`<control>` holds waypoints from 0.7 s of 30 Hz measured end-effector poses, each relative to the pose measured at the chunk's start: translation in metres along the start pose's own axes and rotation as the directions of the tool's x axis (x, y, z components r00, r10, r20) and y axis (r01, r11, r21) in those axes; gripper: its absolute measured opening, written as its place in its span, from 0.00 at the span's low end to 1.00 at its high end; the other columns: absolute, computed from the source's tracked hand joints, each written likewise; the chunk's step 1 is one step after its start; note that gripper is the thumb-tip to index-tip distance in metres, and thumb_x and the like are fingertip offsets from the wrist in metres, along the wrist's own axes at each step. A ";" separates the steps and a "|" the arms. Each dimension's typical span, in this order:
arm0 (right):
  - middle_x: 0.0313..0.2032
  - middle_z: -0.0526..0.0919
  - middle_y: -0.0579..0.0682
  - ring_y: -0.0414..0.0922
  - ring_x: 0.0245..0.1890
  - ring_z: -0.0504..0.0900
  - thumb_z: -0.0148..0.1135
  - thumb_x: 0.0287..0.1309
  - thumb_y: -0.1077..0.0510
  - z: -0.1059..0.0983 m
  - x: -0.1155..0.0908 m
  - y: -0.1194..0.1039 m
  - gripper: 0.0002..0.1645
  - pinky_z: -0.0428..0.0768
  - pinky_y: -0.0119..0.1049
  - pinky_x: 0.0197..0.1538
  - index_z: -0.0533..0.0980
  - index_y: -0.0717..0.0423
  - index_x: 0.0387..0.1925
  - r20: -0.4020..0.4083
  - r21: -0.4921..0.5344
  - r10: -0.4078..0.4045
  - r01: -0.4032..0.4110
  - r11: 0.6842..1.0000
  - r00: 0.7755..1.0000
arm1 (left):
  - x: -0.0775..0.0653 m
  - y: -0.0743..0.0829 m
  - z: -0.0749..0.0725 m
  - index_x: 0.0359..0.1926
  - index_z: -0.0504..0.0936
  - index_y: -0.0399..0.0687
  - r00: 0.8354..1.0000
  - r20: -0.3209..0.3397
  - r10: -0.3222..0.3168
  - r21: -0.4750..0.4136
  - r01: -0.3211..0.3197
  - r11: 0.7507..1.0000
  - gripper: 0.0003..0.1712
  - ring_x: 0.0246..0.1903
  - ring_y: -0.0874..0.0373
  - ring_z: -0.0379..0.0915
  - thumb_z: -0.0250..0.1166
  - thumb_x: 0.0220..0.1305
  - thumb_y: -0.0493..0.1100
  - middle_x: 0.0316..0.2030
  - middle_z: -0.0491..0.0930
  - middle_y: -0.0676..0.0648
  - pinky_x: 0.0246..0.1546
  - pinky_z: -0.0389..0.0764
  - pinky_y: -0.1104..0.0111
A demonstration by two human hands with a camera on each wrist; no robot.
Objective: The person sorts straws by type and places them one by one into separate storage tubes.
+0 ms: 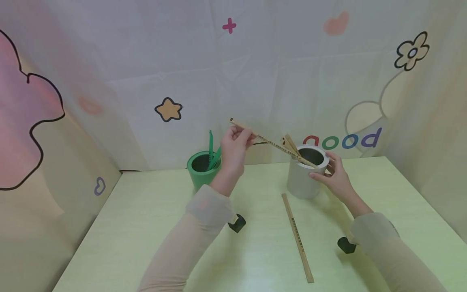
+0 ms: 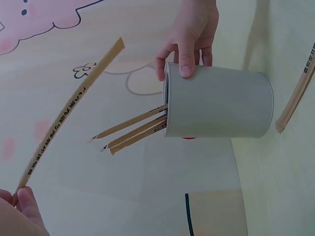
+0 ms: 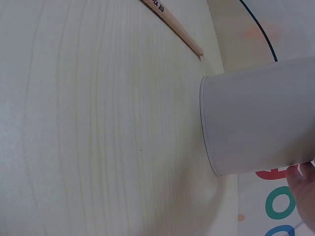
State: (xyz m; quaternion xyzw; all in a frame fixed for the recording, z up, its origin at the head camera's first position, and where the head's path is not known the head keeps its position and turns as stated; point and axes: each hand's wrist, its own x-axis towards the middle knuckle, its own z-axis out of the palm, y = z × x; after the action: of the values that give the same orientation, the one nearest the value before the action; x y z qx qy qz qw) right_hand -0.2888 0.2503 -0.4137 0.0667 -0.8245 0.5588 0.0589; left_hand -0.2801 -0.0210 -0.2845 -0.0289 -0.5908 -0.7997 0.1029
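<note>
In the head view my left hand [image 1: 235, 148] pinches a thin wooden stick [image 1: 271, 142] with black characters near its upper end. The stick slants down to the right, its far end in line with the mouth of a white cup [image 1: 304, 184]. In the left wrist view that end is apart from the cup. My right hand [image 1: 337, 178] grips the cup at its right side near the rim, thumb in front and fingers behind. Several wooden sticks [image 2: 130, 123] lean out of the cup, some with dark pointed tips. The cup stands upright on the table.
Another wooden stick [image 1: 297, 239] with black characters lies on the table [image 1: 262, 259] in front of the cup. Left of it, partly behind my left arm, stands a green cup [image 1: 198, 176] with green sticks [image 1: 211, 144] in it. A printed curtain [image 1: 255, 81] hangs behind.
</note>
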 end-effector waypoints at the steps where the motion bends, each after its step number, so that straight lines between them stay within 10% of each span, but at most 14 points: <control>1: 0.66 0.46 0.63 0.61 0.64 0.52 0.63 0.49 0.52 0.000 0.000 0.000 0.54 0.62 0.51 0.58 0.37 0.51 0.66 0.002 -0.004 0.004 -0.004 1.000 1.000 | 0.001 0.000 0.001 0.36 0.71 0.41 1.000 -0.002 0.004 -0.014 -0.004 1.000 0.07 0.28 0.63 0.73 0.58 0.57 0.38 0.27 0.74 0.50 0.41 0.78 0.69; 21: 0.66 0.45 0.63 0.61 0.64 0.51 0.63 0.48 0.50 0.000 0.000 0.000 0.54 0.60 0.53 0.59 0.38 0.51 0.66 0.000 0.002 0.010 -0.010 1.000 1.000 | 0.010 -0.034 0.030 0.32 0.73 0.42 0.992 -0.124 -0.008 0.021 0.011 1.000 0.05 0.24 0.64 0.73 0.60 0.53 0.35 0.25 0.74 0.52 0.33 0.79 0.71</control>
State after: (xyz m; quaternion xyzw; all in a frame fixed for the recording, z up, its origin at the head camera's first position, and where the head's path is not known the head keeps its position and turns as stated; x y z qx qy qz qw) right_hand -0.2886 0.2504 -0.4133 0.0628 -0.8244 0.5597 0.0559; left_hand -0.2992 0.0151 -0.3054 0.0246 -0.5920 -0.7940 0.1360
